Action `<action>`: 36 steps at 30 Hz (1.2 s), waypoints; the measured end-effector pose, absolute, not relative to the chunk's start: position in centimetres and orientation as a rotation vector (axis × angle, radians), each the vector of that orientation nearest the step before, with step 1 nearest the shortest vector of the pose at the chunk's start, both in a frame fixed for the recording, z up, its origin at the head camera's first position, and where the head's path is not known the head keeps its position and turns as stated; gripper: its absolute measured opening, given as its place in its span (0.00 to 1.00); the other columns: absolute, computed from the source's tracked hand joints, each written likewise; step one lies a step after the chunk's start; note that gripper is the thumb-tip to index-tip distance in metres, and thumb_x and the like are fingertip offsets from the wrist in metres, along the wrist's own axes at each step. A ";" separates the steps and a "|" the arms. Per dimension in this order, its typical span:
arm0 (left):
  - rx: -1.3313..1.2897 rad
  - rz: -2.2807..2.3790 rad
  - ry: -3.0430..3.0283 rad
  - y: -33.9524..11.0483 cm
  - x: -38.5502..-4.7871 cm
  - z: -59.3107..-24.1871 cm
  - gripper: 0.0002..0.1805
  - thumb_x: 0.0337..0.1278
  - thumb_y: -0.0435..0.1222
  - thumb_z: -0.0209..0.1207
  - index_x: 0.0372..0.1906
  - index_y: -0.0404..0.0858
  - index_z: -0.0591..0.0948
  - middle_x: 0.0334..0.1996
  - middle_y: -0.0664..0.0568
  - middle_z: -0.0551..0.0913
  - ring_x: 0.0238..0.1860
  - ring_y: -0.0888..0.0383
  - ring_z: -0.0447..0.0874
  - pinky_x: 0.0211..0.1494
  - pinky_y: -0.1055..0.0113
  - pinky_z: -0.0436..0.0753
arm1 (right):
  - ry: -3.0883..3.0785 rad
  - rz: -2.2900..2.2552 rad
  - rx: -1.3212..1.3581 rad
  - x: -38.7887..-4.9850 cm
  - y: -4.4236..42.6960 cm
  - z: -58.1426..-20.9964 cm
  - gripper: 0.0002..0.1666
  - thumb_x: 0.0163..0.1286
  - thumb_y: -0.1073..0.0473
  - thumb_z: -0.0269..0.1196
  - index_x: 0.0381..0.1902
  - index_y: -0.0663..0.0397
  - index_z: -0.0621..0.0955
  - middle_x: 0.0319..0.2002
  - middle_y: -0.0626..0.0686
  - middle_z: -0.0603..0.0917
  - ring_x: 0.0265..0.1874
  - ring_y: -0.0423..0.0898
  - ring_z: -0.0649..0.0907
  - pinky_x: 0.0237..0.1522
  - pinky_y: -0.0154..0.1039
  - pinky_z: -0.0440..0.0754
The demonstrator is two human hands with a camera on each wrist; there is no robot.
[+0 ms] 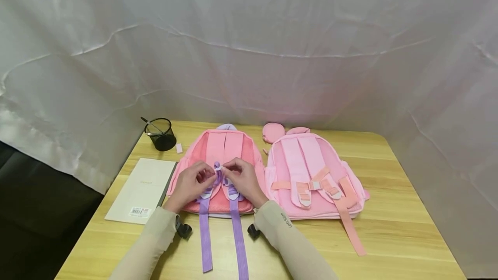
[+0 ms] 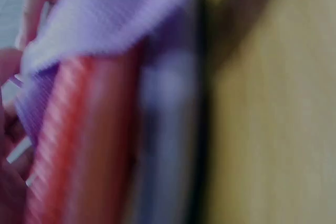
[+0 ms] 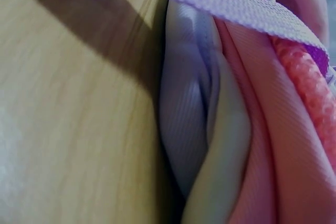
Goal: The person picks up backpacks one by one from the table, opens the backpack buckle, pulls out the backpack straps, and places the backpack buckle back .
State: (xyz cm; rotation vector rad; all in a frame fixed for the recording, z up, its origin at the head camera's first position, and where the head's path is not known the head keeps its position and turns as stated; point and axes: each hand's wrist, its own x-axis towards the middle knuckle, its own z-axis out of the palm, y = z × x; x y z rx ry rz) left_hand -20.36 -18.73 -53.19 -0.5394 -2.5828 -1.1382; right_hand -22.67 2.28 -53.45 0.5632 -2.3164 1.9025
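Observation:
A coral-pink backpack (image 1: pixel 197 152) lies on its front, its shoulder straps and purple webbing facing up. Above its middle, my left hand (image 1: pixel 190 185) and right hand (image 1: pixel 243 180) meet fingertip to fingertip. Between them they pinch a small white buckle (image 1: pixel 218 168) on a short purple strap. Fingers hide much of the buckle, so I cannot tell if its halves are joined. Two long purple straps (image 1: pixel 237 237) hang from the backpack toward me. In the left wrist view purple webbing (image 2: pixel 100 19) crosses the coral edge, blurred; the right wrist view shows webbing (image 3: pixel 236 9) too.
Touching on the right lies a light-pink backpack (image 1: pixel 278 159) with its orange chest strap buckled. A round pink pouch (image 1: pixel 273 133) sits behind it. To the left are a notebook (image 1: pixel 142 185), a black mesh pen cup (image 1: pixel 164 141) and a small eraser-like block (image 1: pixel 179 148).

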 end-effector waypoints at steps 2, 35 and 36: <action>-0.522 -1.121 -2.580 -18.5 -20.4 -52.7 0.07 0.58 0.39 0.73 0.36 0.48 0.84 0.30 0.59 0.81 0.30 0.65 0.79 0.35 0.70 0.81 | -2.310 1.903 0.566 -22.7 2.3 -53.5 0.05 0.70 0.58 0.71 0.41 0.52 0.88 0.40 0.50 0.91 0.41 0.40 0.88 0.48 0.34 0.85; -0.572 -1.163 -2.484 -17.7 -20.0 -54.1 0.10 0.54 0.31 0.72 0.31 0.49 0.84 0.26 0.61 0.79 0.28 0.66 0.76 0.32 0.71 0.77 | -2.186 1.966 0.502 -22.4 2.4 -53.4 0.06 0.69 0.61 0.71 0.43 0.54 0.88 0.41 0.54 0.91 0.43 0.44 0.89 0.47 0.36 0.87; -0.578 -1.164 -2.479 -17.7 -20.0 -54.1 0.10 0.54 0.31 0.73 0.31 0.49 0.84 0.26 0.62 0.79 0.28 0.66 0.76 0.32 0.71 0.77 | -2.182 1.958 0.499 -22.5 2.5 -53.4 0.06 0.69 0.62 0.71 0.42 0.54 0.88 0.41 0.53 0.91 0.44 0.44 0.89 0.47 0.36 0.86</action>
